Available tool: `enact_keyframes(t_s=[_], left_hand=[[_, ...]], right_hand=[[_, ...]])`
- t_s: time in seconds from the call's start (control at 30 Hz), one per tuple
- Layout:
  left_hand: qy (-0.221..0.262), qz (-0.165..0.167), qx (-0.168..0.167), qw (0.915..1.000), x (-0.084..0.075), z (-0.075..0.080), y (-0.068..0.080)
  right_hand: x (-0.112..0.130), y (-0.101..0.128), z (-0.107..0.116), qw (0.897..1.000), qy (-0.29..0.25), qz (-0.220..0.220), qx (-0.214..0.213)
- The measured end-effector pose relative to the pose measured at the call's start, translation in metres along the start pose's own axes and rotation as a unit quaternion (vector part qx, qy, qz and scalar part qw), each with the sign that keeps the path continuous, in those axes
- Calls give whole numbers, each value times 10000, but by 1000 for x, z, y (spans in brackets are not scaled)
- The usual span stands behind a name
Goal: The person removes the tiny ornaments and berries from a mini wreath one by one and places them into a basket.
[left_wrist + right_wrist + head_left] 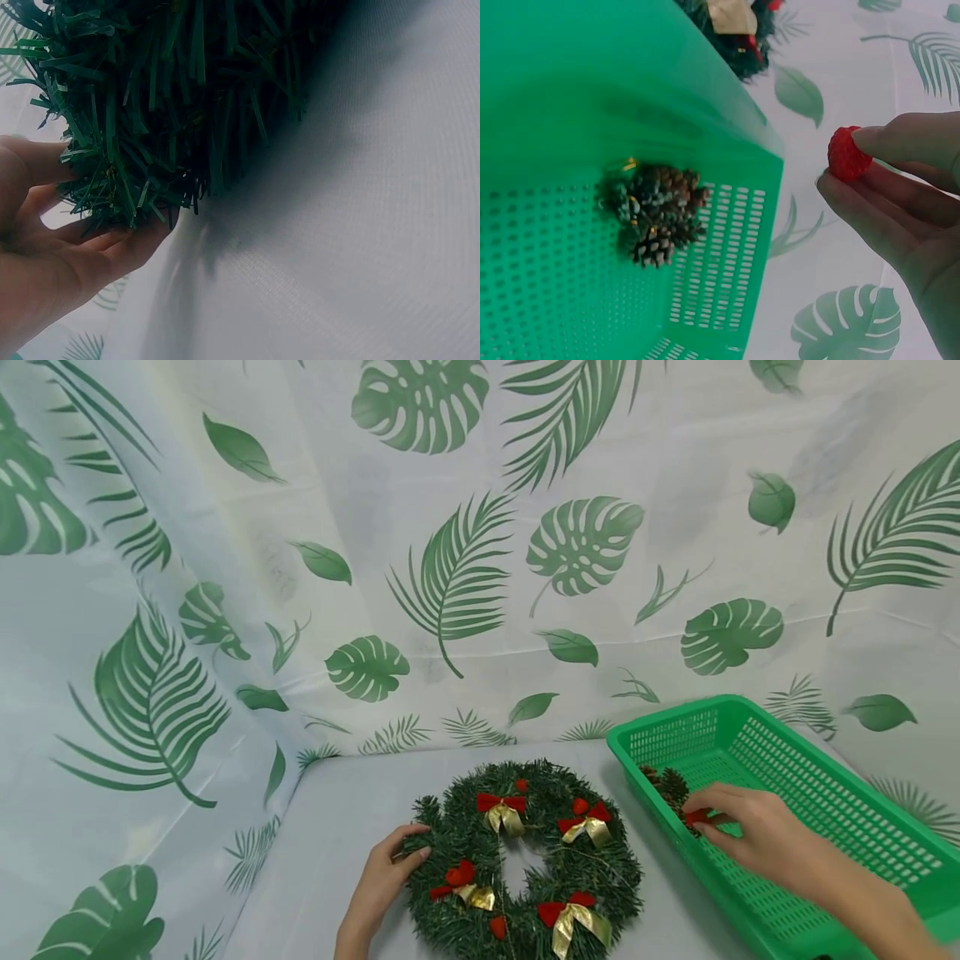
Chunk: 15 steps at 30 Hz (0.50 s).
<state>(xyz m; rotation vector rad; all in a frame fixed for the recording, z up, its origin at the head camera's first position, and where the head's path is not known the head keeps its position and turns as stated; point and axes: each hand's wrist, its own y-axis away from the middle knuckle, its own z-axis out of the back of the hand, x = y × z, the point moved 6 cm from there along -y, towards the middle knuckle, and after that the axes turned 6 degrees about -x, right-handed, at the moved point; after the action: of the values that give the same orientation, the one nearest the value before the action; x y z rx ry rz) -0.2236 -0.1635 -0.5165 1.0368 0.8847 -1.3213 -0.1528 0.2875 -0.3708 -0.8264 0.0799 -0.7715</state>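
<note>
A green wreath (525, 860) with red and gold bows lies on the table in front of me. My left hand (386, 872) rests against its left edge, fingers curled round the needles (127, 180). My right hand (750, 835) reaches into a green plastic basket (825, 802) and pinches a small red berry (846, 154) between thumb and fingers, above the basket floor. Pine cones (656, 210) lie in the basket's near corner, also seen as pine cones (667, 785) in the head view.
A white cloth with green leaf prints covers the table (345, 827) and hangs as a backdrop (450, 568). The basket stands to the right of the wreath, angled toward the back right.
</note>
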Motion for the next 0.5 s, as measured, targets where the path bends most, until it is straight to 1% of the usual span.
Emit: enact_keyframes(t_s=[0.1,0.3,0.4,0.5], left_hand=[[-31,-4,-10,10000,0,0,1],[-51,17,5,10000,1,0,1],[-30,-24,1,10000,0,0,0],[-39,-22,5,10000,0,1,1]], right_hand=[[-6,-3,2,9997,186,-79,116],[-17,-7,4,9979,346,-361,412],[-23,-9,4,9959,381,-596,562],[-29,-8,3,9930,297,-877,735]])
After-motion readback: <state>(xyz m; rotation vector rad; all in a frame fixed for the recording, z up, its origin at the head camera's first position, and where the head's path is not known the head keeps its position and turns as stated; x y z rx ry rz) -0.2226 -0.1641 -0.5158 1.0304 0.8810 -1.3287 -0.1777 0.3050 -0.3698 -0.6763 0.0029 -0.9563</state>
